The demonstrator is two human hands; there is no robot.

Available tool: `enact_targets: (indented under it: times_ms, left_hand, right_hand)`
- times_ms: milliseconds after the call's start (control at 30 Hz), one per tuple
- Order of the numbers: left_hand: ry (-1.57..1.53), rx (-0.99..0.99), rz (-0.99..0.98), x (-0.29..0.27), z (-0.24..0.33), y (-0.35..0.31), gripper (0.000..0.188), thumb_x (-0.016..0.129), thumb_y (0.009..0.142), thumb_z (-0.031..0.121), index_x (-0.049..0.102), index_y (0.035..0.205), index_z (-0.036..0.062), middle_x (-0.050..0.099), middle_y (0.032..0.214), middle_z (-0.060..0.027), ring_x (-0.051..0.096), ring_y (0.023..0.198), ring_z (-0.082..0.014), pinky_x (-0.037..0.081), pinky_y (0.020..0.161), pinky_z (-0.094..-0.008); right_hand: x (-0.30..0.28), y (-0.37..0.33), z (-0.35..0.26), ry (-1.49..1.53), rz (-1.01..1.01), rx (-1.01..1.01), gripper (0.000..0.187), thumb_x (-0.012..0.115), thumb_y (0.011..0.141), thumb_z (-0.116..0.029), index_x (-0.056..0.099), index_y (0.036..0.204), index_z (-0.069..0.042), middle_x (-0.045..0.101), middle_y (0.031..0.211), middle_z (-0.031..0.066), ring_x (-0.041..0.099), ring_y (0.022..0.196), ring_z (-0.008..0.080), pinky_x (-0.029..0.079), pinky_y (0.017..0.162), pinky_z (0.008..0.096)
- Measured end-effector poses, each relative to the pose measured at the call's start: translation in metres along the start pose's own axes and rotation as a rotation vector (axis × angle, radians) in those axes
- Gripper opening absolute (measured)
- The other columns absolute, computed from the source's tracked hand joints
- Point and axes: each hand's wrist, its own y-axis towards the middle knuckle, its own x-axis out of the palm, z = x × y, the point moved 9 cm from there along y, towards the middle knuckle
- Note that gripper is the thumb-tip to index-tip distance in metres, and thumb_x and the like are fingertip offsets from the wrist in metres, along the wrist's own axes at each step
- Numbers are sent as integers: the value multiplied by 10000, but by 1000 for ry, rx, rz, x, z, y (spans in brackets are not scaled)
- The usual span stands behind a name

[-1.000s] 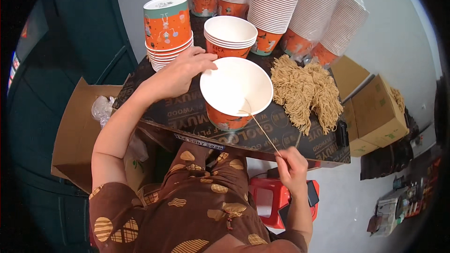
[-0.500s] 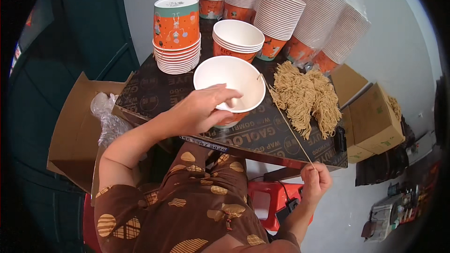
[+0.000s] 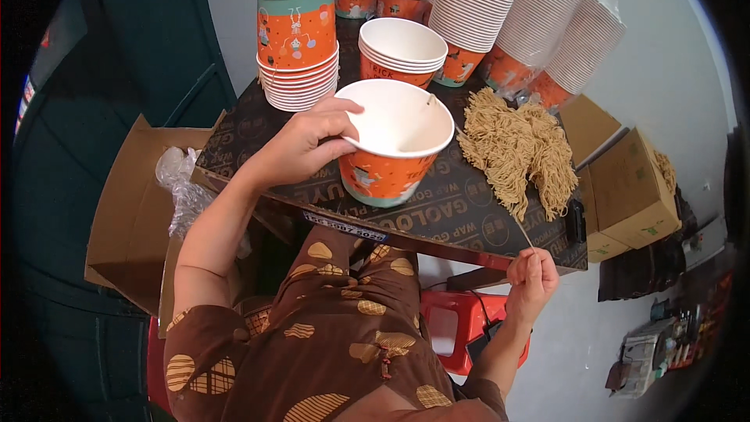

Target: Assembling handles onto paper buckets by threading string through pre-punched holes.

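An orange paper bucket (image 3: 387,176) with a white inside and a green base band stands at the table's front, tilted slightly. My left hand (image 3: 316,137) grips its left rim, fingers inside and thumb outside. A short bit of tan cord (image 3: 431,99) shows inside the rim at the right. Beyond the table's front right edge, my right hand (image 3: 533,273) pinches the end of a thin tan cord (image 3: 526,233). That cord runs up toward the bucket and a heap of tan cords (image 3: 519,152); its middle stretch is hard to make out.
Behind the bucket stand a few nested buckets (image 3: 402,43), an upside-down stack (image 3: 297,39) and several tall stacks (image 3: 473,12), some in clear plastic. Cardboard boxes flank the dark table (image 3: 297,180), one at the left (image 3: 125,211), others at the right (image 3: 629,180). A red stool (image 3: 441,328) is below.
My left hand has gone from over the bucket's front to gripping its left rim. The bucket now leans a little, more of its side showing. My right hand still pinches the cord.
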Motion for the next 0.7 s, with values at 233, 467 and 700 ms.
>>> enact_targets:
  times_ms: [233,467,700]
  left_hand:
    - [-368,-165,85,6,-6,13,117,600,907,111,605,865,2,575,701,-43,523,718,-109,332,1064,-378]
    - [-360,-202,91,11,6,19,140,592,912,101,616,904,-37,586,724,-48,529,721,-103,459,774,-288]
    - [-355,-247,7,20,10,32,165,552,957,111,630,959,-35,618,843,7,533,784,-49,448,703,-225]
  right_hand:
    - [0,3,9,32,17,54,212,535,1006,-181,605,959,14,376,605,-42,315,509,52,258,460,223]
    - [-3,3,19,8,57,115,212,539,1004,-172,615,943,16,399,606,-47,311,502,43,258,461,219]
    - [-5,13,31,3,54,143,201,553,996,-156,635,945,20,430,613,-55,330,514,35,279,469,213]
